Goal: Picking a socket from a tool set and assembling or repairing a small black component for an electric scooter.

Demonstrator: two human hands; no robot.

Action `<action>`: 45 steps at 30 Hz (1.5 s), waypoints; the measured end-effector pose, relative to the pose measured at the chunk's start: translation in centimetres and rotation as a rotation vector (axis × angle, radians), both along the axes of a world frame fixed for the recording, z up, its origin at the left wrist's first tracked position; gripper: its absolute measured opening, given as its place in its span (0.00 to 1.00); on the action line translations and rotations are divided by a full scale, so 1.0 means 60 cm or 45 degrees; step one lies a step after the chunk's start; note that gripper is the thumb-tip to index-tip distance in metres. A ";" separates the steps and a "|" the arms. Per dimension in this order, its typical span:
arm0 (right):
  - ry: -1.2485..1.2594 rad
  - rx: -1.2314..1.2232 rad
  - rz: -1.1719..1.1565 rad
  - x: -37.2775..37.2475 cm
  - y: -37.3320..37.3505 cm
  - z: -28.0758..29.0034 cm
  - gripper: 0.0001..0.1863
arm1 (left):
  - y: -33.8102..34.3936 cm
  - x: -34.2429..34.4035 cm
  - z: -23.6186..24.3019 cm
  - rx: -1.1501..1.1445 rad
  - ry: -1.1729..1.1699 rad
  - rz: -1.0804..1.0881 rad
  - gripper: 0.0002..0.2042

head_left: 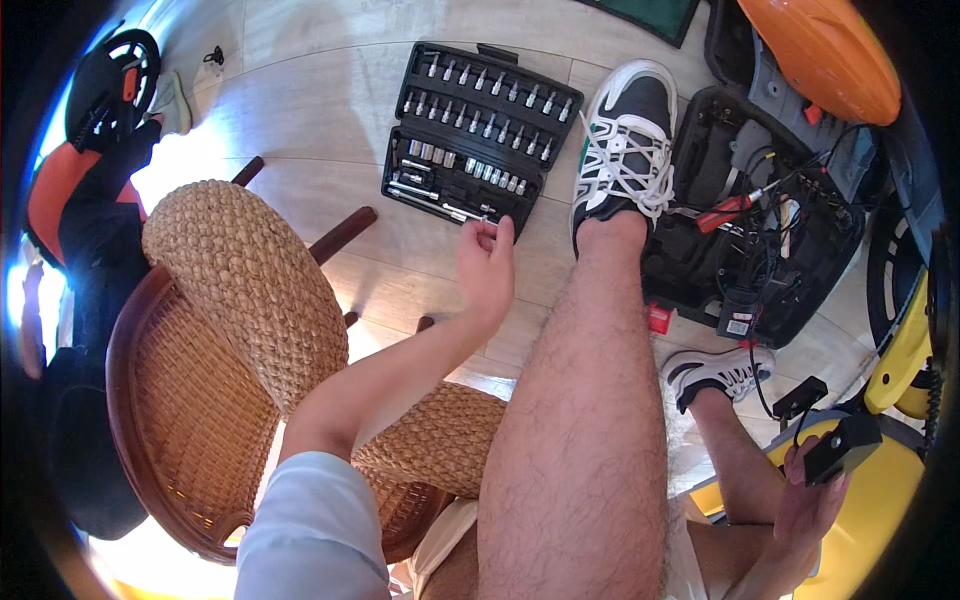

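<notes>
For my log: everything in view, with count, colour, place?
Socket case: one, black, upper centre
Bits, sockets: many, silver, inside
Tray: one, black, upper right
Cables: several, black, across tray
Tool handle: one, red, on tray
Wicker chair: one, brown, left
Shell: one, orange, top right
Panels: several, yellow, lower right
Unclear items: several, mixed, left
Box: one, black, right hand
Sneakers: two, white-black, beside tray
Legs: two, bare, centre, right
Left hand: one, at case
Right hand: one, lower right

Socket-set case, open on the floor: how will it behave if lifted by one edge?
The socket-set case likely stays stiff within each half, given its molded-looking black shell. It's probably heavy for its size: it carries rows of metal bits and sockets. Lying open, it may fold between the halves, and pieces could spill.
</notes>
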State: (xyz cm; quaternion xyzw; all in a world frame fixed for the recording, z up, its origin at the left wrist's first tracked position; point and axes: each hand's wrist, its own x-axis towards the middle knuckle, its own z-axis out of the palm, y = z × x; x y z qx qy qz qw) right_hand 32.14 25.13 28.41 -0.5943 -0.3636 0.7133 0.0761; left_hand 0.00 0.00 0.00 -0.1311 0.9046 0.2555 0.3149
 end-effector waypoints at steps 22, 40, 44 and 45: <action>-0.058 0.143 -0.152 -0.007 -0.007 -0.014 0.30 | 0.127 -0.098 -0.008 0.167 0.448 -0.688 0.13; -0.045 0.118 -0.409 -0.002 -0.011 -0.019 0.27 | -0.056 -0.156 -0.041 -0.045 0.548 -0.298 0.26; -0.053 0.010 -0.282 0.065 0.015 -0.024 0.32 | -0.033 -0.158 -0.036 -0.044 0.544 -0.312 0.26; -0.073 -0.014 -0.237 0.075 0.020 -0.027 0.33 | -0.029 -0.159 -0.032 -0.015 0.554 -0.322 0.26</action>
